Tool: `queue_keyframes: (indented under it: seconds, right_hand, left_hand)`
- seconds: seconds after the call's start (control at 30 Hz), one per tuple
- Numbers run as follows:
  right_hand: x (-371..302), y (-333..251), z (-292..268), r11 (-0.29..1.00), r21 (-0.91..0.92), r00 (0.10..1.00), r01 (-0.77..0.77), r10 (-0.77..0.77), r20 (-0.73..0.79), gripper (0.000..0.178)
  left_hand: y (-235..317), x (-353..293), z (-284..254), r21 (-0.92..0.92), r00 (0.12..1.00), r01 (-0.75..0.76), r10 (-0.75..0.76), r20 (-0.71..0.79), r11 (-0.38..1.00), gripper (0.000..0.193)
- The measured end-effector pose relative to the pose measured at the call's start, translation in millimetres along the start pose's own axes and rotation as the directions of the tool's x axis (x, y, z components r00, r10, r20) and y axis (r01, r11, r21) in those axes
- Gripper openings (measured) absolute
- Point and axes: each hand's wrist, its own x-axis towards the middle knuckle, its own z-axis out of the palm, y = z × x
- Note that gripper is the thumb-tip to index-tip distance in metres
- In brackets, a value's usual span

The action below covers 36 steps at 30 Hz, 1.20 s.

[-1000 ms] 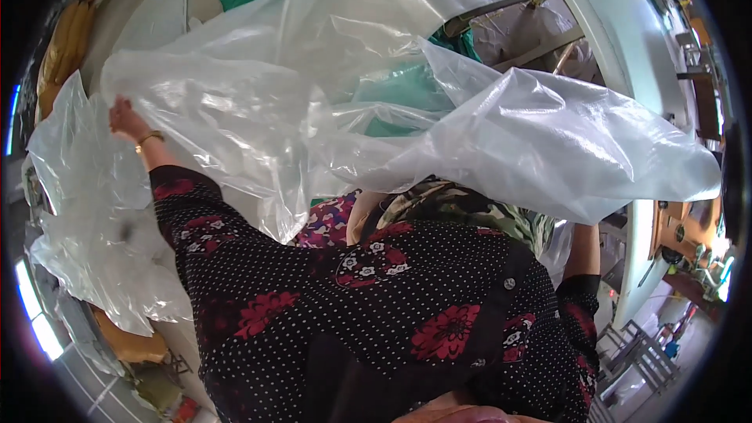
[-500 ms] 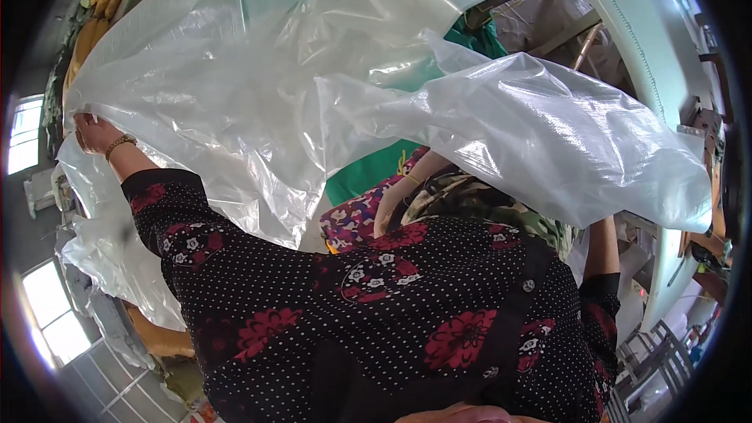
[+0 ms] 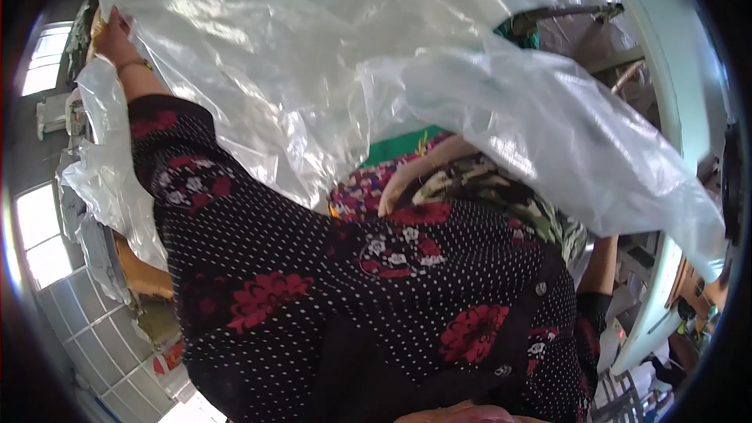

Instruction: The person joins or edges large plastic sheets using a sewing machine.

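A large, clear plastic sheet (image 3: pixel 266 39) spreads in wrinkled folds across the upper part of the view. At the far left my left hand (image 3: pixel 116 37) is closed on its edge, with the arm stretched out. A loose length of the sheet hangs on down past that wrist. On the right, a bunched fold of the same plastic reaches toward the right rim. My right forearm (image 3: pixel 601 262) goes up beneath this fold, which hides the right hand and its fingers. Green material (image 3: pixel 403 143) shows under the sheet near my body.
A pale green padded edge (image 3: pixel 666 86) with a seam curves down the right side. Beside it a dark metal bar (image 3: pixel 568 12) juts out above a cluttered gap. Camouflage-patterned cloth (image 3: pixel 501 192) lies close against my front. Windows (image 3: pixel 43 223) line the left wall.
My left hand has moved farther away, taking the sheet's left edge with it. The whole view has shifted a little. My right forearm stays under the fold.
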Motion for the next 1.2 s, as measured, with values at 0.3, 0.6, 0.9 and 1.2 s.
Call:
queue_keyframes:
  seconds: [0.3, 0.6, 0.9, 1.2]
  right_hand:
    - [60, 3, 33, 0.988, 0.023, 0.988, -0.154, 0.154, -0.019, 0.048]
    - [35, -105, 219, 0.811, 0.122, 0.820, -0.572, 0.567, 0.072, 0.034]
    - [22, -162, 262, 0.953, -0.116, 0.799, -0.281, 0.299, 0.522, 0.050]
    - [36, -172, 249, 0.782, -0.386, 0.739, 0.489, -0.137, 0.659, 0.040]
  left_hand:
    - [28, -17, 69, 0.122, 1.000, 0.010, -0.012, 0.011, 0.992, 0.025]
    - [-83, -318, 137, 0.020, 0.686, -0.453, 0.334, 0.647, 0.891, 0.032]
    - [62, -574, 176, -0.183, 0.223, -0.153, 0.214, 0.951, 0.971, 0.085]
    - [74, -577, 208, -0.161, 0.451, -0.311, 0.294, 0.842, 0.937, 0.056]
